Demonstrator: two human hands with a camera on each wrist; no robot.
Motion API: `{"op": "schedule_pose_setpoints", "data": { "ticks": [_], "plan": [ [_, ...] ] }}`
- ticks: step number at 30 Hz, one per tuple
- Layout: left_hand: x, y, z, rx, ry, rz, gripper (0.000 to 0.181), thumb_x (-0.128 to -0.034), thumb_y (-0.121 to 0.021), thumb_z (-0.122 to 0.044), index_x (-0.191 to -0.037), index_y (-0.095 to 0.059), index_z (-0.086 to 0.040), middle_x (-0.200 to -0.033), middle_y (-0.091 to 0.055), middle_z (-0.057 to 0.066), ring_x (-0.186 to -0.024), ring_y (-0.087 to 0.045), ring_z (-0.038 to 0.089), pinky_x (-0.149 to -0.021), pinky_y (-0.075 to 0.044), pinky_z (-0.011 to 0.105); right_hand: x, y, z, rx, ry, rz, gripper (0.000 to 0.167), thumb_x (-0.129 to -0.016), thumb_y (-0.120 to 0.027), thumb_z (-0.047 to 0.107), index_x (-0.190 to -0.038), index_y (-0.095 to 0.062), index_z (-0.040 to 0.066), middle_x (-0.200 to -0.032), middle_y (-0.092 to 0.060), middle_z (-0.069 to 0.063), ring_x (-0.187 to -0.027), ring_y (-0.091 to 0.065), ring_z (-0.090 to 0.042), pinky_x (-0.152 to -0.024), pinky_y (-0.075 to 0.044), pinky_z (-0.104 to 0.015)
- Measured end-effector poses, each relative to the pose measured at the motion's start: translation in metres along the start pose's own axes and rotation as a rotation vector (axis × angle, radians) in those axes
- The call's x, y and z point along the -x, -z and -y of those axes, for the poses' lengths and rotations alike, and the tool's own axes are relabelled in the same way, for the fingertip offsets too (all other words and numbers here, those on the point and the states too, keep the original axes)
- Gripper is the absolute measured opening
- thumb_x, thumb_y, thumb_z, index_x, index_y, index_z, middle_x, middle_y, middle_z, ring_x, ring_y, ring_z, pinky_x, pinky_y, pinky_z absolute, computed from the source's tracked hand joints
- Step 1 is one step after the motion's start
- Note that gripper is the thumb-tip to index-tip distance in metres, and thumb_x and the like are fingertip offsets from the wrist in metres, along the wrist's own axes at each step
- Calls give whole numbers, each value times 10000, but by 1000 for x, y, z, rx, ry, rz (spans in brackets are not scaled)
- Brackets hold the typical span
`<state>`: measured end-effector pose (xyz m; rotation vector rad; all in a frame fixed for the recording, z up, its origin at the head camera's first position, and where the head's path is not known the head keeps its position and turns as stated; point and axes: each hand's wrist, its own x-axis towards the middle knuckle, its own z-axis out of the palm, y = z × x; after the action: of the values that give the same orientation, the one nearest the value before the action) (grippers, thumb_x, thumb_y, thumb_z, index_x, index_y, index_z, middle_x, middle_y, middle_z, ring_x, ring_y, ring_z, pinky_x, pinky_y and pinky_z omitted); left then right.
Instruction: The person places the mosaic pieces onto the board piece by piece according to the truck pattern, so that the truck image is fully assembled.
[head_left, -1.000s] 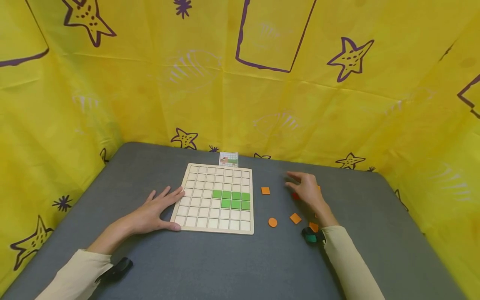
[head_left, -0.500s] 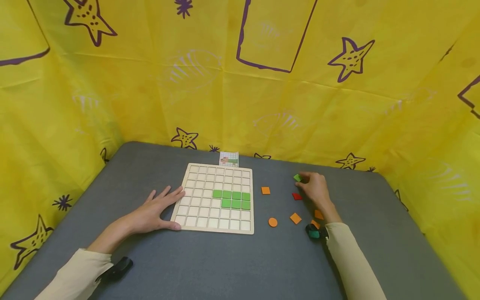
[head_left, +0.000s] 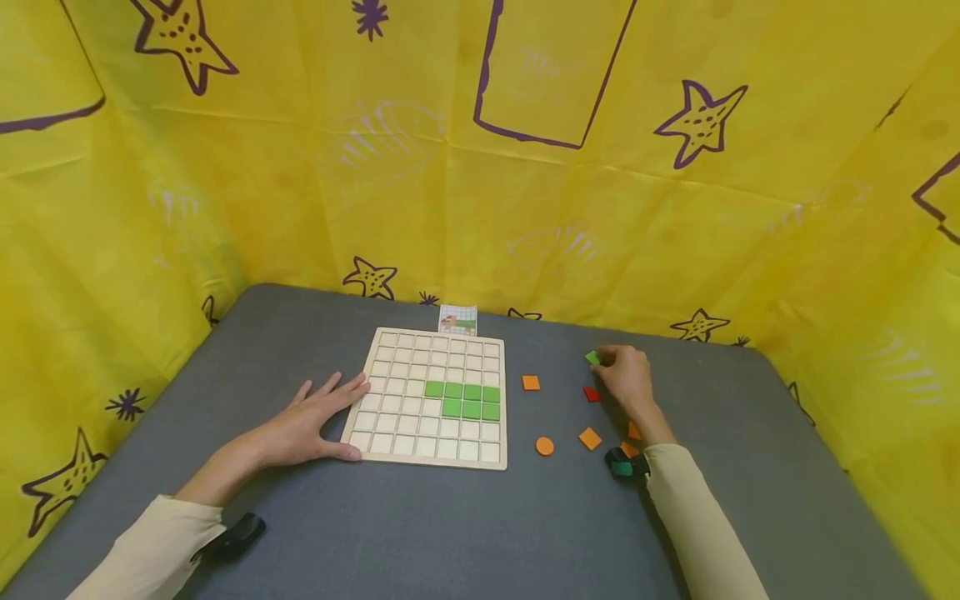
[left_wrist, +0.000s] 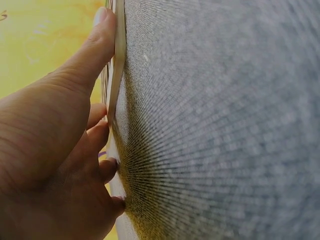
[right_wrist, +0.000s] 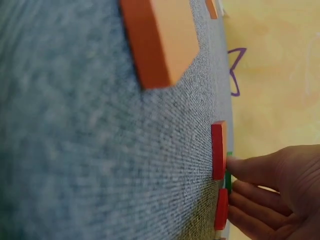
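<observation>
My left hand [head_left: 303, 427] lies with fingers spread against the left edge of a wooden grid board [head_left: 396, 423]. In the left wrist view, the thumb and fingers of that hand [left_wrist: 55, 135] touch the board's rim [left_wrist: 118, 70]. Several green square tiles [head_left: 471, 391] fill cells in two rows at the board's right side. To the right of the board, my right hand [head_left: 630, 379] pinches another green square tile [head_left: 593, 357] between thumb and fingers. A red tile [head_left: 592, 394] lies just below that hand. The right wrist view shows the held tile [right_wrist: 229, 182] partly hidden by the thumb.
An orange square tile [head_left: 531, 382], an orange round tile [head_left: 544, 447] and more orange tiles [head_left: 590, 439] lie between the board and the right forearm. A small printed pattern card [head_left: 457, 320] lies behind the board. Yellow patterned cloth [head_left: 450, 208] stands behind the table.
My right hand has shifted slightly right and now holds a green tile at its fingertips, where none was visible a second ago. The left hand and board have stayed put.
</observation>
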<state>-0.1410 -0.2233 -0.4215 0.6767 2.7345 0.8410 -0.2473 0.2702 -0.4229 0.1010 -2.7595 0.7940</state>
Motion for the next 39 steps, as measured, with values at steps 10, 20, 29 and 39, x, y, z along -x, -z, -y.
{"op": "schedule_pose_setpoints", "data": {
  "ticks": [10, 20, 29, 39],
  "plan": [
    [1, 1, 0, 16, -5, 7, 1054, -739, -762, -577, -1543, -298, -78, -1610, -209, 156, -1446, -76, 508, -1078, 37, 710, -2, 2, -4, -5, 1, 26, 288, -819, -737, 7, -1094, -711, -74, -1001, -719, -230, -929, -682, -376, -793, -544, -501],
    [0, 2, -2, 3, 1, 7, 1064, -730, -763, -589, -1540, -302, -74, -1607, -218, 159, -1442, -88, 514, -1076, 25, 716, 0, 11, 4, -35, 73, 62, 284, -831, -744, 36, -1102, -721, -47, -982, -731, -197, -879, -693, -322, -723, -556, -447],
    [-1, 2, -2, 2, -10, 11, 1067, -733, -758, -593, -1541, -298, -70, -1608, -214, 162, -1442, -90, 514, -1075, 24, 715, 5, 13, 22, -91, 119, 77, 295, -843, -743, 16, -1127, -709, -56, -1045, -721, -201, -950, -698, -341, -795, -561, -467],
    [0, 1, -1, 7, 1, 13, 1062, -736, -760, -585, -1541, -297, -70, -1607, -210, 168, -1441, -82, 518, -1077, 29, 714, 12, 13, 49, -127, 189, 94, 310, -836, -762, 28, -1137, -712, -31, -1068, -722, -178, -968, -697, -326, -791, -568, -451]
  ]
}}
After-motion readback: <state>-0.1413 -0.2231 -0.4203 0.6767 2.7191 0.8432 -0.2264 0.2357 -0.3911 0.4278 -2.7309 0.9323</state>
